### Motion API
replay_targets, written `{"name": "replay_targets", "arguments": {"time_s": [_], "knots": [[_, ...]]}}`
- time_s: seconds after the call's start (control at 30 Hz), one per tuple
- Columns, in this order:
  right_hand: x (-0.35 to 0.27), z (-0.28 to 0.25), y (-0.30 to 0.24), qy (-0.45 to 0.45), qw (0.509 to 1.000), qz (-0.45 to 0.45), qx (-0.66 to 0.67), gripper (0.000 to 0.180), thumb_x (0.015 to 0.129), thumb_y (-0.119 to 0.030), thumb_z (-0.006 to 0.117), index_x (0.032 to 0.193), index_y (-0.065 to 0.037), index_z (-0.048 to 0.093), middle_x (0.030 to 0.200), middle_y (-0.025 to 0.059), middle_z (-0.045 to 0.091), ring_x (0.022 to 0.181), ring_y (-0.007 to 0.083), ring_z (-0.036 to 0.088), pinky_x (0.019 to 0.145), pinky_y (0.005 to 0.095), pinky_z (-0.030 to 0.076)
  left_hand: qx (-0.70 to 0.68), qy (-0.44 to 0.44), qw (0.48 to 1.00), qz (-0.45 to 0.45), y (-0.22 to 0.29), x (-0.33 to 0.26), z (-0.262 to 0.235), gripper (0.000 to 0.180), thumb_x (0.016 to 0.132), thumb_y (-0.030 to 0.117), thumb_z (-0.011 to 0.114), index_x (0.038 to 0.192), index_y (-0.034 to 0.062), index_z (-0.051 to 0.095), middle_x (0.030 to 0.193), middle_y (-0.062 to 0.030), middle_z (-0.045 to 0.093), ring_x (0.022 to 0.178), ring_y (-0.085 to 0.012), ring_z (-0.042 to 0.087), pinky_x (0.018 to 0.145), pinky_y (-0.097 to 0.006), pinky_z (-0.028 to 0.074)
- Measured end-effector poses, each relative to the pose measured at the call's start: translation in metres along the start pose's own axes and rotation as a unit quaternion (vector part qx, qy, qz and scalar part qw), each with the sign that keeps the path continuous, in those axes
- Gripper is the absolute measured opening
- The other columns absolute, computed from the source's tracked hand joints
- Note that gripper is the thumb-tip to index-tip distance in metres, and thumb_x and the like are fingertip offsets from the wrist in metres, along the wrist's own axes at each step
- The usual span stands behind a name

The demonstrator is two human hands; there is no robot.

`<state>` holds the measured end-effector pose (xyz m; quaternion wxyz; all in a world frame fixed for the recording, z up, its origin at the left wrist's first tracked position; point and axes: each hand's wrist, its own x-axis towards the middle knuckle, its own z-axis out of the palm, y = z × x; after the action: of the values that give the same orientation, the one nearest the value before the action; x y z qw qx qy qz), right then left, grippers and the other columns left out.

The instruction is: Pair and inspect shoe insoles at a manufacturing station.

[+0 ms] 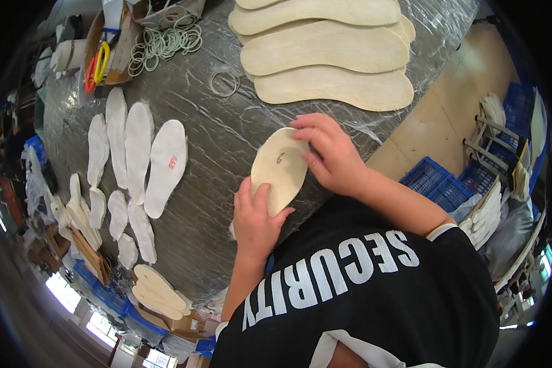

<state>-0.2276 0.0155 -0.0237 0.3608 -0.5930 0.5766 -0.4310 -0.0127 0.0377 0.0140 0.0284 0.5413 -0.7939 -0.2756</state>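
Holding: L hand (256, 221) on nr/lower part of cream insole (280, 165), fingers laid over face, thumb out at the R edge.
Insole posn: above nr edge of bench (211, 144), close to wearer's torso; pen mark on upturned face.
Long axis: visible part runs nr-to-far, far end leaning a bit R.
Key relation: insole lies between hands, up & R of L hand, down & L of R hand (330, 153). L overlaps more of it; R only at far R rim.
L grip: narrow, closed round insole.
R grip: fingers curled, tips at rim, thumb below them; can't tell if pinching or just touching.
Arm pose: L forearm up steeply from lower edge; R forearm slants in from R, elbow out, wrist bent over rim.
Far side: stacked cream insoles (325, 46), lying crosswise, well apart from hands.
L side: white insoles (165, 165) spread on bench, mostly lengthwise.
Far L: pale ring bundle (165, 46), one loose ring (224, 84) nearer; yellow-handled tool (102, 61) by cardboard box (121, 52).
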Motion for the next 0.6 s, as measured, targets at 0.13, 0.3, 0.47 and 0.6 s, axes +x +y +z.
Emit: {"name": "replay_targets", "arguments": {"time_s": [0.13, 0.3, 0.47, 0.6], "knots": [[0.007, 0.006, -0.019, -0.223, 0.952, -0.142, -0.156, 0.080, 0.061, -0.033, 0.080, 0.131, -0.015, 0.046, 0.140, 0.0104, 0.040, 0.133, 0.0315, 0.032, 0.108, 0.0539, 0.024, 0.002, 0.003, 1.000, 0.013, -0.003, -0.001, 0.003, 0.069, 0.055, 0.024, 0.085, 0.113, 0.0020, 0.054, 0.128, -0.0229, 0.043, 0.105, -0.0403, 0.049, 0.087, -0.046, 0.044], [0.009, 0.016, -0.014, -0.330, 0.896, -0.116, -0.272, 0.109, 0.045, -0.046, 0.082, 0.142, -0.026, 0.036, 0.147, 0.0061, 0.034, 0.140, 0.0284, 0.022, 0.112, 0.0605, 0.008, -0.057, -0.039, 0.998, 0.000, 0.003, -0.002, -0.033, 0.069, 0.056, 0.021, 0.085, 0.114, 0.0019, 0.054, 0.130, -0.0199, 0.043, 0.110, -0.0388, 0.050, 0.090, -0.044, 0.045], [0.001, 0.016, -0.015, -0.274, 0.906, -0.074, -0.313, 0.107, 0.042, -0.054, 0.080, 0.138, -0.024, 0.042, 0.140, 0.0066, 0.041, 0.136, 0.0272, 0.030, 0.110, 0.0613, 0.006, -0.194, -0.039, 0.961, -0.194, -0.038, -0.024, -0.057, 0.045, 0.067, 0.000, 0.074, 0.109, 0.0015, 0.057, 0.114, -0.0114, 0.055, 0.087, -0.0192, 0.061, 0.076, -0.030, 0.049], [0.004, 0.022, -0.039, -0.263, 0.915, -0.095, -0.290, 0.087, 0.052, -0.049, 0.080, 0.129, -0.017, 0.052, 0.142, 0.0086, 0.038, 0.136, 0.0288, 0.029, 0.110, 0.0618, 0.008, -0.298, -0.033, 0.916, -0.265, -0.070, -0.047, -0.054, 0.032, 0.075, 0.002, 0.069, 0.105, -0.0021, 0.059, 0.093, -0.0140, 0.065, 0.082, -0.0211, 0.065, 0.077, -0.030, 0.051]]}}
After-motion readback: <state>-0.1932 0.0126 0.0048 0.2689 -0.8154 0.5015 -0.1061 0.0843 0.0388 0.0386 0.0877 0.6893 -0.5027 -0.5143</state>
